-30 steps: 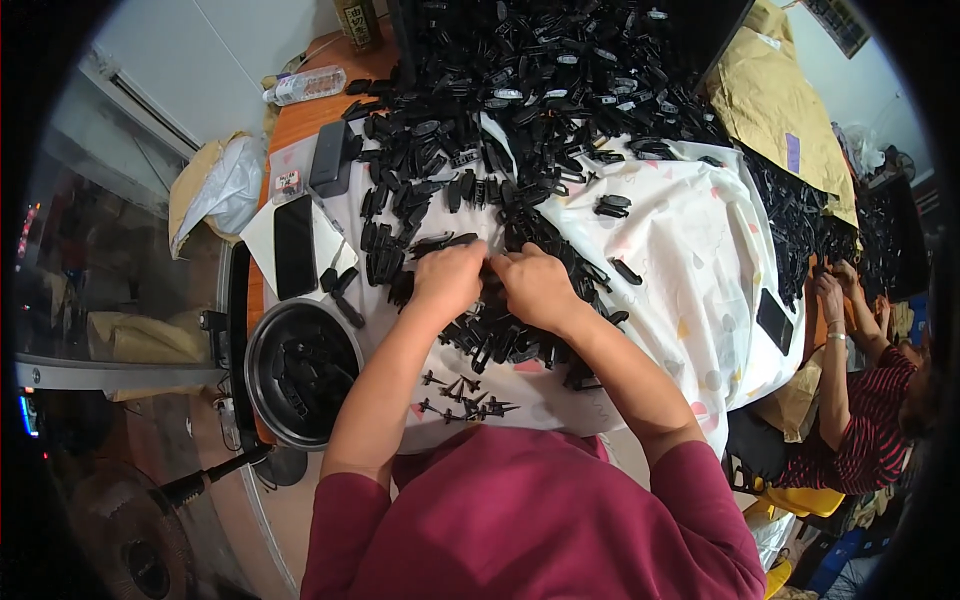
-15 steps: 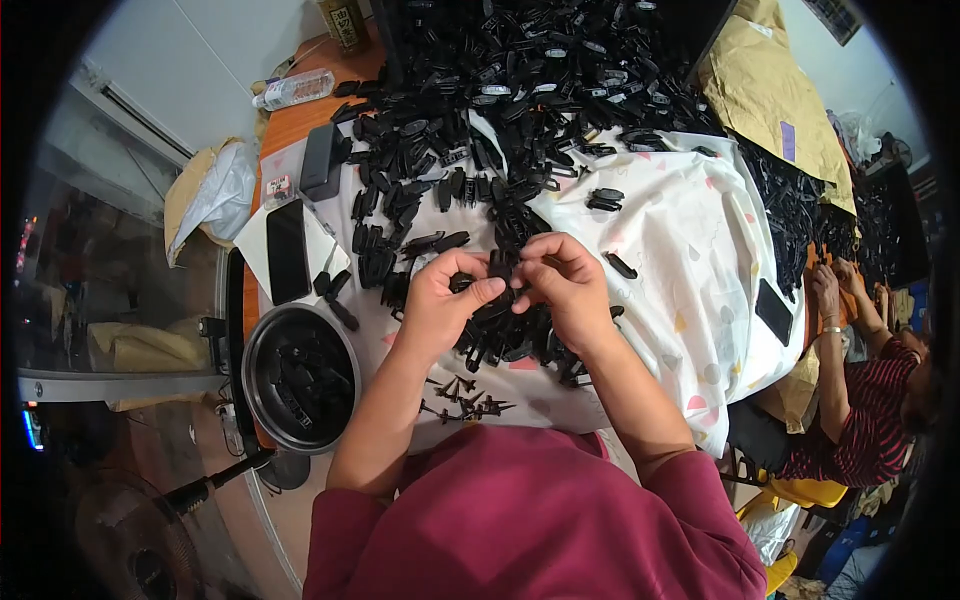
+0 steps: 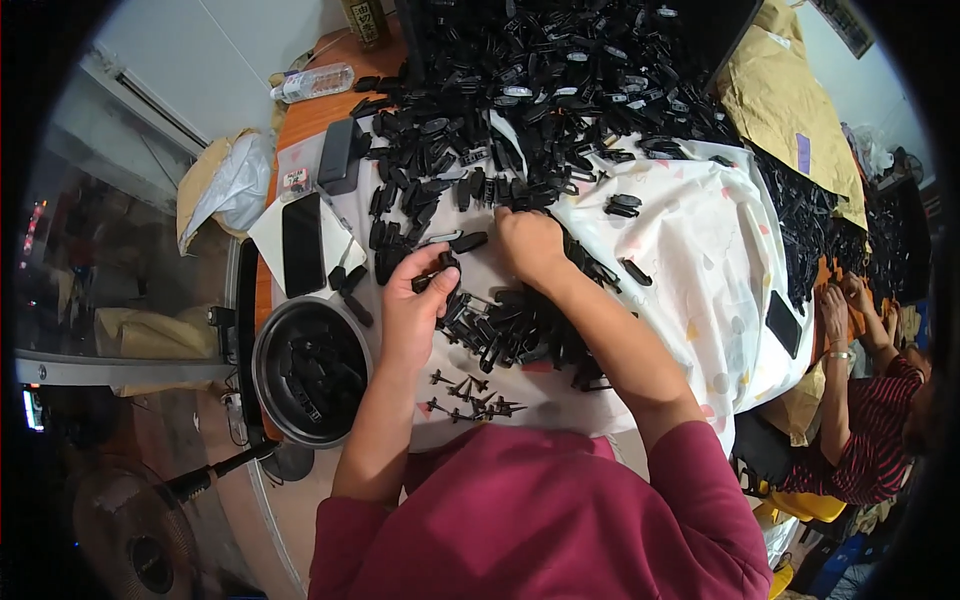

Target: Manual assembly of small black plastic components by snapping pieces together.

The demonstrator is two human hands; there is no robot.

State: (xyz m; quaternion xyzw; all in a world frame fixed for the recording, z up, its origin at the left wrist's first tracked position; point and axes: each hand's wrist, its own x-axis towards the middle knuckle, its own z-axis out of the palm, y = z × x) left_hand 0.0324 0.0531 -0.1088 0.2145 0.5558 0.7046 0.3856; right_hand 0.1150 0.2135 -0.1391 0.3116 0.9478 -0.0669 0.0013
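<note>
My left hand (image 3: 408, 305) is closed in a pinch around a small black plastic piece (image 3: 450, 262), between thumb and fingers. Farther forward and to the right, my right hand (image 3: 532, 246) is curled at the near edge of the big heap of oblong black plastic pieces (image 3: 560, 120); its fingertips are hidden, so what they hold does not show. A smaller pile of black parts (image 3: 510, 325) lies on the cloth between my forearms. Nearer to me is a scatter of small dark pointed pins (image 3: 470, 398).
A round metal bowl (image 3: 262, 372) with black pieces stands at the left. Beyond it are a phone (image 3: 303, 248), a dark grey box (image 3: 340, 155) and a clear bottle (image 3: 318, 82). Another phone (image 3: 783, 324) lies at the right, near a co-worker's hands (image 3: 838, 312). A fan (image 3: 140, 540) stands lower left.
My hands have come apart. The right has moved forward to the heap; the left has drawn slightly left with a black piece in it. The whole view has shifted a little.
</note>
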